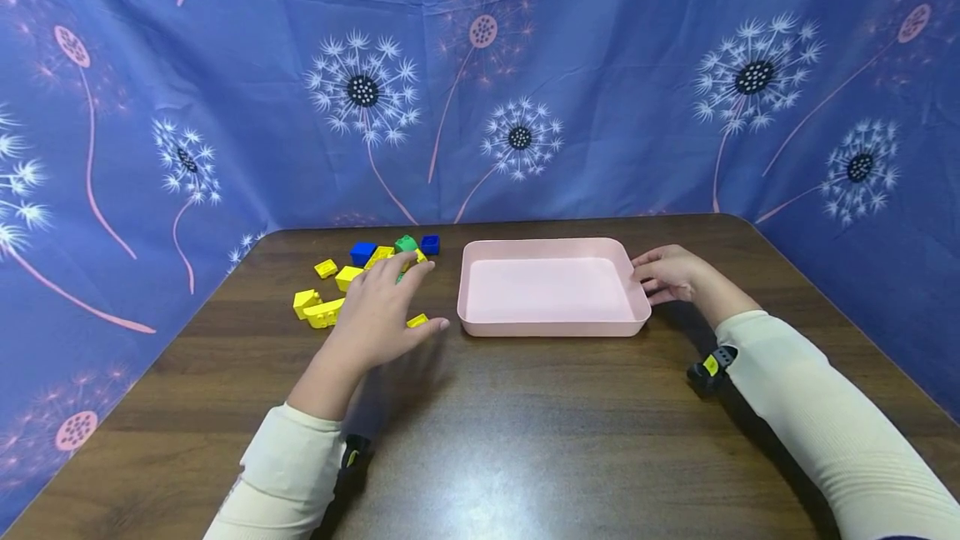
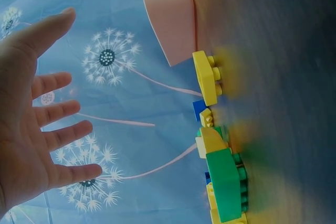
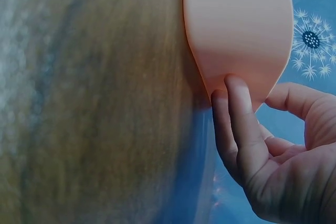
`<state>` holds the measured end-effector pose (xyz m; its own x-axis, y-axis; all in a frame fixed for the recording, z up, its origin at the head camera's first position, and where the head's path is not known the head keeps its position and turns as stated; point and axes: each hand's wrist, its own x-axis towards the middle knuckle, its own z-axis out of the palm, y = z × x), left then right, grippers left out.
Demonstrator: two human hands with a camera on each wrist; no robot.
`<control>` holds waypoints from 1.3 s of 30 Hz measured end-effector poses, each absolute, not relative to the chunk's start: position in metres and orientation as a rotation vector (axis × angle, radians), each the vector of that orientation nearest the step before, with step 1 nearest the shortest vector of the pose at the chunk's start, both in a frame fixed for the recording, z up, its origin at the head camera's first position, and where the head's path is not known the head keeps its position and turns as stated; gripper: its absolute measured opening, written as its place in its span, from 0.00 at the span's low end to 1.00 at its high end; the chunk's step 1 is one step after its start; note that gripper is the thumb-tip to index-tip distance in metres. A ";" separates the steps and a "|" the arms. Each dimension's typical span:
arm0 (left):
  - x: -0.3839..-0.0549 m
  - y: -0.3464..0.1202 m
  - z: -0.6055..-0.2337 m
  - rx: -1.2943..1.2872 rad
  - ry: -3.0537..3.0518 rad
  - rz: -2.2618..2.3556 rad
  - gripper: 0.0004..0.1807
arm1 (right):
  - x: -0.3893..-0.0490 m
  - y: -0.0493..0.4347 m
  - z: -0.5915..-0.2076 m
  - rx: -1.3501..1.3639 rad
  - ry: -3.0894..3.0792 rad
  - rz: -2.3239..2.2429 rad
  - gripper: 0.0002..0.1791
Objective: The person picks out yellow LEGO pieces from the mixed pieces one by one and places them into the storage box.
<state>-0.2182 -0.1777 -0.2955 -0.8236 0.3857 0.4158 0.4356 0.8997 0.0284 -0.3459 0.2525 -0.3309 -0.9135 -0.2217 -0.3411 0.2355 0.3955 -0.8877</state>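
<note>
My left hand (image 1: 378, 311) hovers over the near side of a group of toy building bricks, its fingers spread and nothing in its grasp. Beneath and around it are a yellow brick (image 1: 324, 313), a blue brick (image 1: 363, 253), a green brick (image 1: 406, 243) and several others. A larger green brick (image 2: 224, 184) shows in the left wrist view. At the right end of a shallow pink tray (image 1: 555, 329), my right hand (image 1: 675, 273) touches the outer wall with its fingertips. One finger reaches up to the rim in the right wrist view.
The tray stands on a dark wooden table (image 1: 525, 407), to the right of the bricks. A single yellow brick (image 1: 417, 320) lies between the left thumb and the tray. Behind the table hangs a blue dandelion-print cloth (image 1: 600, 107).
</note>
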 end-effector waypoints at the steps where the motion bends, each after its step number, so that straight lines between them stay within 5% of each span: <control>1: -0.218 -0.178 -0.296 -0.600 -2.665 -0.174 0.43 | -0.346 0.252 -0.331 0.011 2.249 -1.533 0.34; 39: -0.244 -0.220 -0.319 -0.768 -2.801 -0.310 0.30 | -0.341 0.252 -0.331 -0.038 2.284 -1.525 0.32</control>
<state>-0.2443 -0.2202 -0.3192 -0.8391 0.4748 0.2655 0.5214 0.8412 0.1434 -0.3407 0.2519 -0.3311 -0.9225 -0.2361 -0.3055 0.1917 0.4068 -0.8932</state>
